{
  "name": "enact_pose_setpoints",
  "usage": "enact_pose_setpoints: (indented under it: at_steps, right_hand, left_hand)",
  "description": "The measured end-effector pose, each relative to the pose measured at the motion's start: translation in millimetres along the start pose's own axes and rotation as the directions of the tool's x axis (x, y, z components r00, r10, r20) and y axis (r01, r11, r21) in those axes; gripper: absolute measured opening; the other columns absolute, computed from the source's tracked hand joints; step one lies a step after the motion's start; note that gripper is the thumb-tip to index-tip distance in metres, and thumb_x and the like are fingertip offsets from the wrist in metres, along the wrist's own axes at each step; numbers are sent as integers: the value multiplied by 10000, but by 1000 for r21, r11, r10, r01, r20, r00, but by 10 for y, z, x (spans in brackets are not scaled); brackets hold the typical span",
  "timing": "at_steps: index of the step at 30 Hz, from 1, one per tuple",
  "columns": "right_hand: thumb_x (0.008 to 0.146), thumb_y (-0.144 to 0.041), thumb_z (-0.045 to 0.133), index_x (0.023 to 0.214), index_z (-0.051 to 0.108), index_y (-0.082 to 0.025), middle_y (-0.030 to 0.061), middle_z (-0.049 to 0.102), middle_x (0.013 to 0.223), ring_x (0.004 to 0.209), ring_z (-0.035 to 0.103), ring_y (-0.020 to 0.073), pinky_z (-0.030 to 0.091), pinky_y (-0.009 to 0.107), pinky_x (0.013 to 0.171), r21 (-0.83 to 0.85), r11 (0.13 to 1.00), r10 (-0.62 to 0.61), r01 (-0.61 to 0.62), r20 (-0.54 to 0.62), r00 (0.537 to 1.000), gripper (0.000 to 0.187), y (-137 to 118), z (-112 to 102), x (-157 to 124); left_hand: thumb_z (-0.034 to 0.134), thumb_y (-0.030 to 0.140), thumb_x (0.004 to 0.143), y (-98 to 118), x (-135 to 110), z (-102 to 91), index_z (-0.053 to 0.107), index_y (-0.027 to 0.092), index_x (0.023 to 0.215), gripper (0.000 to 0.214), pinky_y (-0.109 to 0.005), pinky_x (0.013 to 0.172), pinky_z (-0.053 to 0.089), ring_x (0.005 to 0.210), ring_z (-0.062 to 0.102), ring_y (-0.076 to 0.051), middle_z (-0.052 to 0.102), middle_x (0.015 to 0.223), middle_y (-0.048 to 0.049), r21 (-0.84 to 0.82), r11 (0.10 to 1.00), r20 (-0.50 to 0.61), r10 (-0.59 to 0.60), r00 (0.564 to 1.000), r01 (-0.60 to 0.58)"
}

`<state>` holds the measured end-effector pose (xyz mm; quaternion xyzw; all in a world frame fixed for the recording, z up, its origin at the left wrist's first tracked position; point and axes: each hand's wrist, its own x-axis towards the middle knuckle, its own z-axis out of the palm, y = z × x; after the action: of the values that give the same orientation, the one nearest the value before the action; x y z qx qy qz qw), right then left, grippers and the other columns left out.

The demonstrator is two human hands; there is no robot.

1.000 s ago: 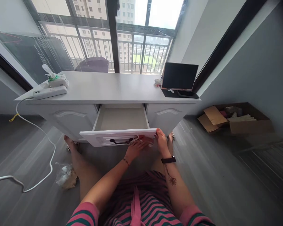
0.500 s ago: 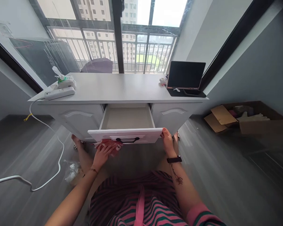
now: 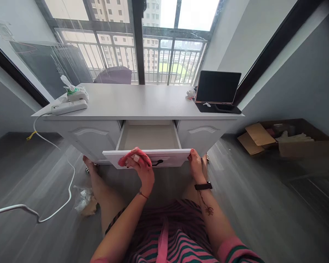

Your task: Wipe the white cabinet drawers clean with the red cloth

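Note:
A white drawer (image 3: pixel 148 137) is pulled out from the middle of the white desk (image 3: pixel 137 100). My left hand (image 3: pixel 141 170) presses a red cloth (image 3: pixel 135 155) against the left half of the drawer front (image 3: pixel 172 159), at its upper edge. The cloth and fingers cover the left end of the black handle (image 3: pixel 158 163). At the right end of the drawer front, my right hand (image 3: pixel 195 164) grips the edge, with its fingertips on top. That wrist wears a dark band (image 3: pixel 203 186).
On the desk's left stand a tissue pack (image 3: pixel 76 93) and a power strip (image 3: pixel 69 107) with a white cable (image 3: pixel 71 182) running to the floor. A tablet (image 3: pixel 218 87) stands at the right. An opened cardboard box (image 3: pixel 304 148) sits on the floor at right, plastic wrapping (image 3: pixel 83 200) at left.
My left hand has moved right and up with the red cloth, from the left lower part of the drawer front to its upper edge by the handle. My right hand stays on the edge.

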<state>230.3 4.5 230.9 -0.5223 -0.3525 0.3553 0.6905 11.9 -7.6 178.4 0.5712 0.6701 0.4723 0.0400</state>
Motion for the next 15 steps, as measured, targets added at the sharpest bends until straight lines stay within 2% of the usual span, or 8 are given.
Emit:
enact_pose_setpoints:
  at_steps: [2,5,9,13,15]
  right_hand:
    - [732,-594,655,747,511,-203,-54,500,659,630,484,111,423,226,576,37,999,20,-21,23,1000,416,2,29,15]
    - [741,-599,646,742,505,-207,-58,486,654,629,476,110,415,222,568,60,998,21,-22,23,1000,417,44,58,41]
    - [800,-540,605,826,569,-216,-14,572,730,747,539,163,471,287,664,-5,1000,-11,11,3,1000,327,153,6,77]
    - [819,-511,581,831,606,-224,12,615,762,812,554,199,491,341,733,-82,995,-46,48,30,998,288,201,-85,117]
    - [810,-535,576,781,589,-225,-10,594,724,739,533,178,489,319,686,-77,996,-40,46,79,996,311,199,-99,135]
  left_hand:
    - [433,149,912,107,-31,51,328,-13,1457,579,-689,1143,83,1440,-181,-410,-103,1604,-276,84,991,-18,109,994,-107]
    - [520,151,873,276,-77,80,527,102,1372,501,-719,1123,135,1450,-138,-424,105,1625,-214,165,940,129,280,951,-299]
    - [561,176,865,547,-177,220,480,248,1437,582,-705,1106,236,1475,90,-425,309,1584,-142,133,873,331,407,851,-469]
    - [553,224,889,741,-261,405,372,340,1483,631,-655,1089,322,1426,318,-367,368,1564,-84,25,794,465,529,710,-608]
    - [542,234,898,757,-255,422,336,363,1491,641,-624,1088,343,1403,368,-339,387,1555,-56,6,778,490,546,680,-629]
